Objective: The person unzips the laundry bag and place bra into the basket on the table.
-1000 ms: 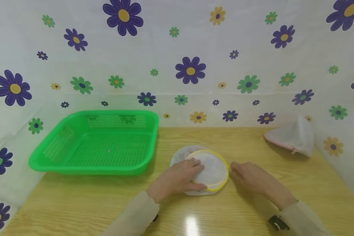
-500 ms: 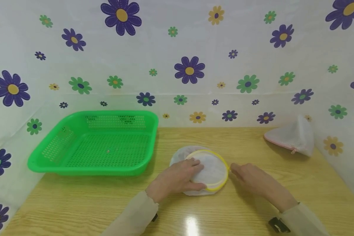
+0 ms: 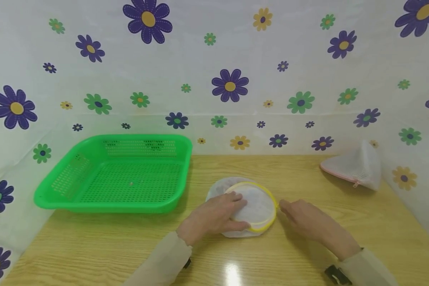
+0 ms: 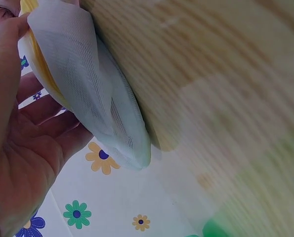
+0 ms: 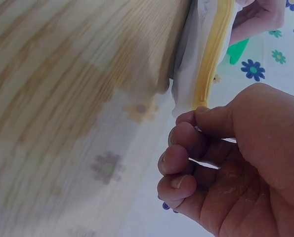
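Observation:
A round white mesh laundry bag (image 3: 255, 206) lies on the table in front of me, with a yellow zipper (image 3: 275, 214) running around its upper part. My left hand (image 3: 214, 216) rests over the bag's left side, fingers spread on top and thumb at the near stretch of zipper. The left wrist view shows that thumb (image 4: 21, 24) against the yellow tape, while the fingertips are hidden behind the mesh. At the bag's right edge my right hand (image 3: 304, 218) pinches the small zipper pull (image 5: 201, 109) between thumb and forefinger, its other fingers curled in.
A green plastic basket (image 3: 109, 205) with perforated sides stands on the left. At the back right sits another white mesh bag (image 3: 370, 167) with a pink zipper. A flower-printed sheet (image 3: 257, 51) encloses the back and sides of the wooden table (image 3: 103, 250).
My right hand has shifted very slightly toward me at the bag's right edge. The left hand and the bag look the same.

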Available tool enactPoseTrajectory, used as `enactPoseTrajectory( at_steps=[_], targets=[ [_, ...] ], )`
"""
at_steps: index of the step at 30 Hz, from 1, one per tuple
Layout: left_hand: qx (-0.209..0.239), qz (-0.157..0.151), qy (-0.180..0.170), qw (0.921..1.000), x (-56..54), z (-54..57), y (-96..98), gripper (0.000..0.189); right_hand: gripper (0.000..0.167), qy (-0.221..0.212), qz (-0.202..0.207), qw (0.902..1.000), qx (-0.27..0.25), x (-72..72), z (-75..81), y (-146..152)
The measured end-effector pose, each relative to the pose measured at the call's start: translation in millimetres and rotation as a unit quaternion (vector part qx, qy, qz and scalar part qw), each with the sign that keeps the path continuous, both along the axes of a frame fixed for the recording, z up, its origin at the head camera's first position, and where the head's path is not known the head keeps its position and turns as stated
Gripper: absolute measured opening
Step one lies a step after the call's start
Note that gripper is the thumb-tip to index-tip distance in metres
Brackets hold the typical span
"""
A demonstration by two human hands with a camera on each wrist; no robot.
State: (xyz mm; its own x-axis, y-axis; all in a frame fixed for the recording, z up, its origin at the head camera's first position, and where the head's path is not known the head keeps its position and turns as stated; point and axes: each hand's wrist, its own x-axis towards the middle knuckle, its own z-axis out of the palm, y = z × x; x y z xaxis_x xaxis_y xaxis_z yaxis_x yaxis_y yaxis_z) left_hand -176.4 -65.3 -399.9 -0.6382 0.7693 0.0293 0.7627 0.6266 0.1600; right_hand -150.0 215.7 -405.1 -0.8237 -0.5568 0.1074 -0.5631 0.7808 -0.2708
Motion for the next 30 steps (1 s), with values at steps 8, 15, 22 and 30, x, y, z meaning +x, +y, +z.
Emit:
enactPoseTrajectory(
  at_steps=[8,15,22,30],
  targets=[
    [-0.007,0.006,-0.001,1.0000,-0.8,-1.1,-0.1,0.060,0.026,0.016,0.000,0.9998,0.011,-0.8,-0.5,-3.3],
    [-0.007,0.006,0.015,0.9998,0.3,-2.0,2.1,0.056,0.021,0.005,-0.008,0.9998,0.018,0.9,0.6,-5.1],
    [-0.004,0.005,0.019,0.9998,0.1,-3.5,2.5,0.052,0.022,-0.001,-0.012,0.9998,0.019,1.6,0.8,-5.7],
    [-0.002,0.004,0.023,0.9997,-0.1,-2.4,2.3,0.052,0.023,-0.007,-0.015,0.9998,0.012,0.9,1.2,-5.2]
  ],
)
